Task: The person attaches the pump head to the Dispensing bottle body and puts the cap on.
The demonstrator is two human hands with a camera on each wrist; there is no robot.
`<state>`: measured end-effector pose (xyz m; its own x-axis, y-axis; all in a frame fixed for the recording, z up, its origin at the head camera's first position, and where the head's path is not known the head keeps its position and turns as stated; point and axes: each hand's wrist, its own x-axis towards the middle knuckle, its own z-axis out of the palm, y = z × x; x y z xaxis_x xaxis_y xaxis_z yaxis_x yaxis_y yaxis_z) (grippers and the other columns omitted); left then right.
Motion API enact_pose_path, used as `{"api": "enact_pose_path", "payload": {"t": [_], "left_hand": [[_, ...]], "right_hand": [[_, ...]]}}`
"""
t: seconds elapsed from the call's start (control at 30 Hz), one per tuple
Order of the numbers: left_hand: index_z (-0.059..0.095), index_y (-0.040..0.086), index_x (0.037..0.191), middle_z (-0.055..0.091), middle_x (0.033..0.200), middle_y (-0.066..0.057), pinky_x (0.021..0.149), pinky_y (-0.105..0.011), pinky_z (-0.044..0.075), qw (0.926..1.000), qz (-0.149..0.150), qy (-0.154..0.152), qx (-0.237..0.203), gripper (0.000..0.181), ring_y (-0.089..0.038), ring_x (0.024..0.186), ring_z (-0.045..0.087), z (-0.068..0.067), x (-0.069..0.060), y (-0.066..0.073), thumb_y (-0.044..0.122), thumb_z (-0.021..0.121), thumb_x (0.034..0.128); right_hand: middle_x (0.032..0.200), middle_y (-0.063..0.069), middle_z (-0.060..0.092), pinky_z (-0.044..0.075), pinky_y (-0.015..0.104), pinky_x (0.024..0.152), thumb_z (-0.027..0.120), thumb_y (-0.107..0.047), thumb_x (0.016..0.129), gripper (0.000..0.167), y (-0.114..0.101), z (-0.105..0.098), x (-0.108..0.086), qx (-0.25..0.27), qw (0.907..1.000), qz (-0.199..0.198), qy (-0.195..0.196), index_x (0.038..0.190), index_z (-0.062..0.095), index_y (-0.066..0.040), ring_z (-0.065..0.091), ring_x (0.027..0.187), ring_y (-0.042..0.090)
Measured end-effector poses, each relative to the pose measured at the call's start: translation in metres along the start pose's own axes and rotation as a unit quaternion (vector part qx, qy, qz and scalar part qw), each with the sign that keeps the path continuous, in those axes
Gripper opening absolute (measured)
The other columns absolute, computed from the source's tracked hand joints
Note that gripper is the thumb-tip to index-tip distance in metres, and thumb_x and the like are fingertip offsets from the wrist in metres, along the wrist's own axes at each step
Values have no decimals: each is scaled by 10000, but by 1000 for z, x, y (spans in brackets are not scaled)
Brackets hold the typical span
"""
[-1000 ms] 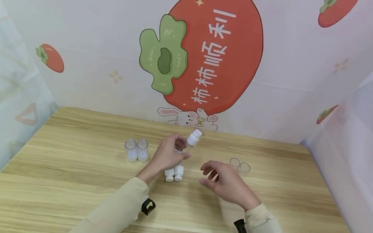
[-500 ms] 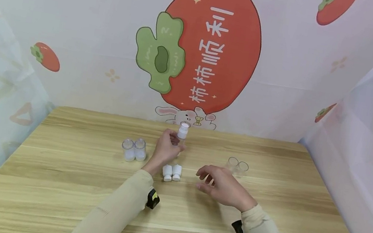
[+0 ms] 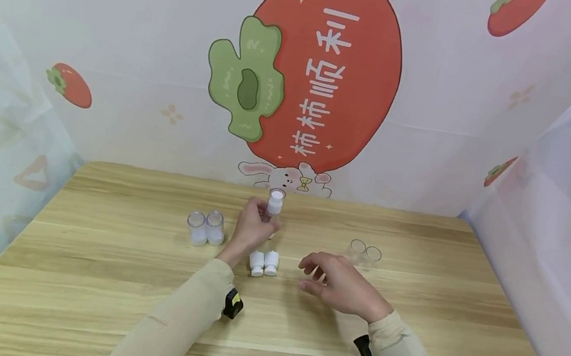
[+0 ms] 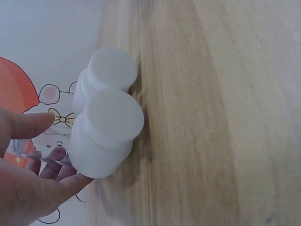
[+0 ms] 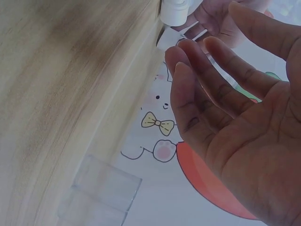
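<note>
Thumb and fingers of my left hand (image 3: 251,228) grip a clear container (image 3: 275,203) near the back of the table, with a white piece showing at its top. Just below that hand, two small white bottles (image 3: 256,262) lie side by side on the wood; the left wrist view shows their round white ends (image 4: 114,115) close up. To their right hovers my right hand (image 3: 339,281), fingers loosely curved and holding nothing. The right wrist view shows that hand (image 5: 235,113) with its palm bare.
Left of the left hand stand two clear containers (image 3: 215,229) with white contents, touching. Beyond the right hand are two clear cups (image 3: 357,248), also in the right wrist view (image 5: 108,183). A printed cloth (image 3: 422,162) rises behind the table.
The left hand has moved left with the clear container, which was tilted and now stands nearly upright. The right hand has barely moved; the head view has shifted slightly.
</note>
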<state>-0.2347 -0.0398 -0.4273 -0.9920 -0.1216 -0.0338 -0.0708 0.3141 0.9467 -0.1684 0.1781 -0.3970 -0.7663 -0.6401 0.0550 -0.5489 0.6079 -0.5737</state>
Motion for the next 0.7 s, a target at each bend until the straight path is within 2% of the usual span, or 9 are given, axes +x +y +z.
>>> {"api": "enact_pose_path", "payload": {"t": [0.23,0.4,0.53,0.7], "left_hand": [[526,-37,1190,601,1127,-192,948,-443,506,9997,190,59,134,436,-320,1046,591,0,0,-4,-33,745,812],[529,-34,1182,602,1121,-190,950,-444,505,9997,213,58,127,437,-324,1044,592,0,1,-5,-52,737,799],[514,-29,1229,590,1166,-198,983,-462,491,9998,162,16,133,522,-342,1091,582,0,0,-3,-56,782,782],[480,-29,1322,564,1285,-228,1070,-488,434,9991,336,-25,259,653,-375,1223,540,-3,-3,1,-46,818,764]], "right_hand": [[1031,80,710,567,401,785,750,-139,927,243,0,0,1,18,10000,2,-54,1123,692,-7,656,888,187],[1035,85,710,568,407,789,748,-139,929,246,-1,1,1,32,10000,0,-76,1125,690,-3,660,896,196],[1043,82,709,564,381,793,746,-139,930,251,-1,1,1,62,9999,3,-97,1133,687,-5,662,906,200],[1039,76,709,557,336,781,748,-142,931,254,-2,2,2,88,9999,15,-113,1137,687,-6,659,905,192]]}}
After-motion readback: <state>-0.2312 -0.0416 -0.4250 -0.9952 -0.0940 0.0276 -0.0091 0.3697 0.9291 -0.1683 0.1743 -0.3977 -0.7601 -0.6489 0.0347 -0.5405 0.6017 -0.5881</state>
